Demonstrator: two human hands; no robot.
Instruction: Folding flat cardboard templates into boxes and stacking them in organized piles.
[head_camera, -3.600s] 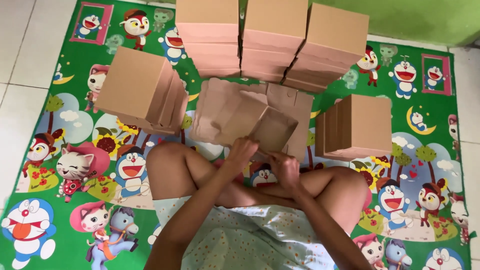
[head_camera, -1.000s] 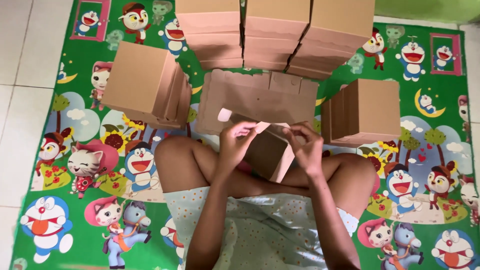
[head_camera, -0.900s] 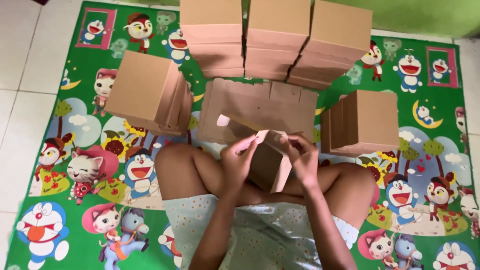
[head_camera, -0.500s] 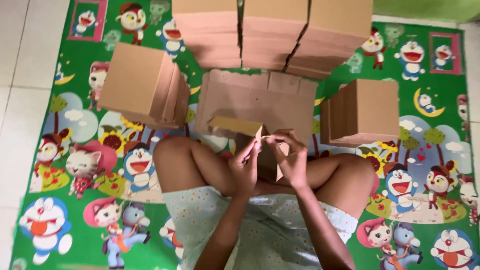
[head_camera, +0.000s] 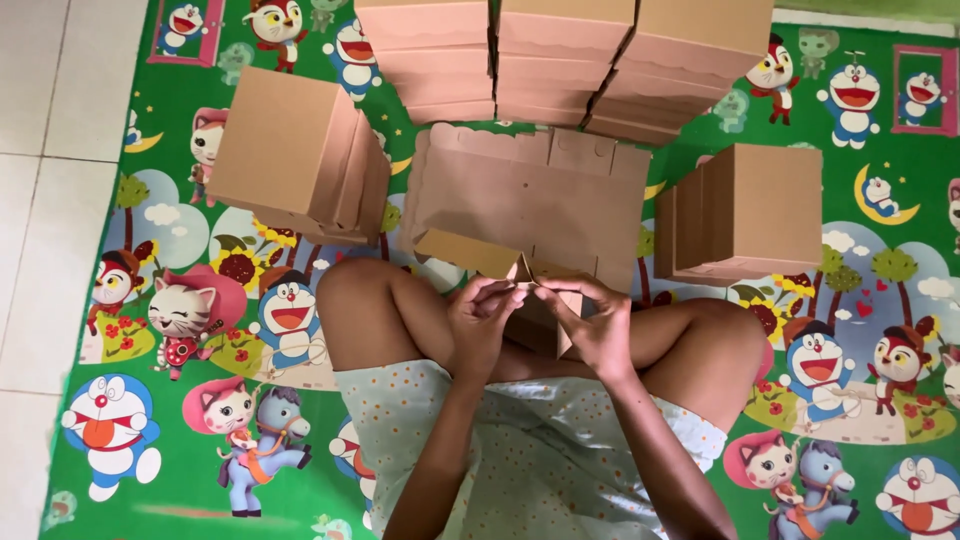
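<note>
Box (head_camera: 530, 300) in lap: lower part hidden behind left hand (head_camera: 480, 325) and right hand (head_camera: 600, 330); fold state unclear. Rear stacks (head_camera: 560, 60) cut off by top edge. Flat blanks (head_camera: 530, 200): near edge hidden by box. Mat (head_camera: 150, 420) cut off at bottom and right edges. Forearms leave bottom edge.

cartoon play mat (head_camera: 180, 330) | tiled floor (head_camera: 40, 200) | stacked folded boxes (head_camera: 560, 60) | side box piles (head_camera: 300, 155)

You are looking steeply down from your head, facing forward over your crossed legs, close to your lap, taking in the cartoon play mat (head_camera: 180, 330) and cardboard stacks (head_camera: 560, 50).
</note>
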